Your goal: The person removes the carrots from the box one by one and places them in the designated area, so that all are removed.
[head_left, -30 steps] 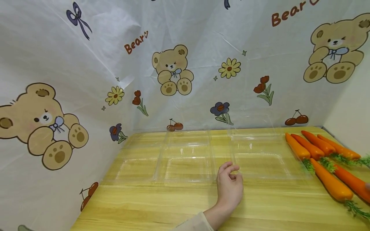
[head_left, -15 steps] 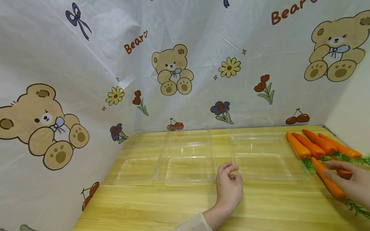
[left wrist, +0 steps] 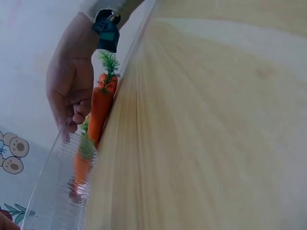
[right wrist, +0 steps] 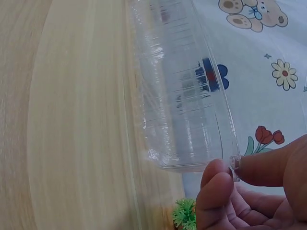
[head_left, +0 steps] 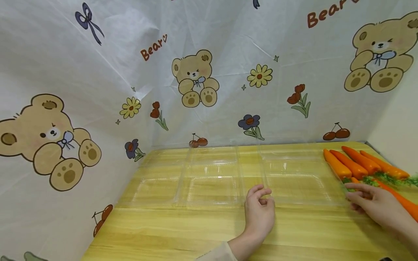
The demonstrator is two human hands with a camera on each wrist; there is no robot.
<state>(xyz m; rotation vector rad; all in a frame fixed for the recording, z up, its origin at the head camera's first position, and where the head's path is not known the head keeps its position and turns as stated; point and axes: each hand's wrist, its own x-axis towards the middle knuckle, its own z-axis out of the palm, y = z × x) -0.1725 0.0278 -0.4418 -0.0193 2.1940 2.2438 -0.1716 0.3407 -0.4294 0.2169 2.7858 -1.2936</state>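
A clear plastic container [head_left: 295, 177] stands at the right middle of the table, its see-through walls hard to make out. My right hand [head_left: 375, 203] pinches its front right rim corner between thumb and fingers, as the right wrist view shows close up. At the opposite front corner, my left hand [head_left: 260, 210] has its fingers bent on the rim; only a sliver of that hand appears in the left wrist view. Several orange carrots [head_left: 337, 165] with green tops lie just right of the container, one mostly hidden by my right hand.
Two more clear plastic trays [head_left: 213, 164] lie side by side to the left; I cannot tell whether they are joined. A white sheet [head_left: 228, 40] printed with bears and flowers hangs behind the wooden table [head_left: 163, 232].
My right hand has come in from the right edge, passed over the front carrots and taken the container's corner. The left hand stays nearly where it was.
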